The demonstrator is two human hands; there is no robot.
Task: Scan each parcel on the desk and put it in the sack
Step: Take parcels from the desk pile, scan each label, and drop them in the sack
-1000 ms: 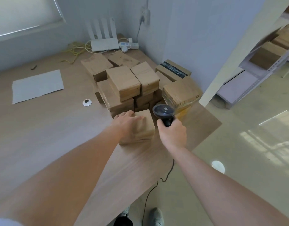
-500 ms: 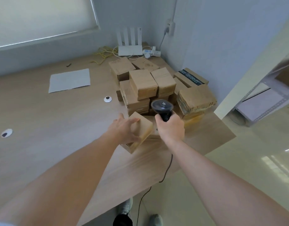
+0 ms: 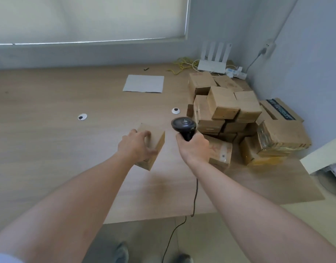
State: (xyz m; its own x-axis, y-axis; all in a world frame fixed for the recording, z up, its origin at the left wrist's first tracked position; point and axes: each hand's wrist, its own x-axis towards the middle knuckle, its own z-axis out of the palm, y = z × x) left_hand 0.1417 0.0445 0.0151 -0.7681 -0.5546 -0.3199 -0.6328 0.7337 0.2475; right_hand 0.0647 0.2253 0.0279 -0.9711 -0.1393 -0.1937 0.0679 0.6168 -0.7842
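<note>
My left hand point(image 3: 135, 147) grips a small brown cardboard parcel point(image 3: 155, 141), lifted and tilted above the wooden desk point(image 3: 68, 149). To its right my right hand point(image 3: 193, 149) holds a black barcode scanner point(image 3: 183, 126) upright by its handle, its cable hanging down over the desk's front edge. Behind and right of the scanner stands a pile of several brown parcels point(image 3: 226, 105), with one low parcel point(image 3: 221, 150) just beside my right hand. No sack is in view.
A white sheet of paper point(image 3: 144, 83) lies at the back of the desk. Two round cable grommets point(image 3: 82, 117) point(image 3: 175, 110) sit in the desktop. A white router point(image 3: 213, 62), yellow cables and a power strip occupy the back right corner by the wall.
My left hand has carried the small parcel off the pile's foot, up and to the left. The camera has swung left. The scanner stays in my right hand.
</note>
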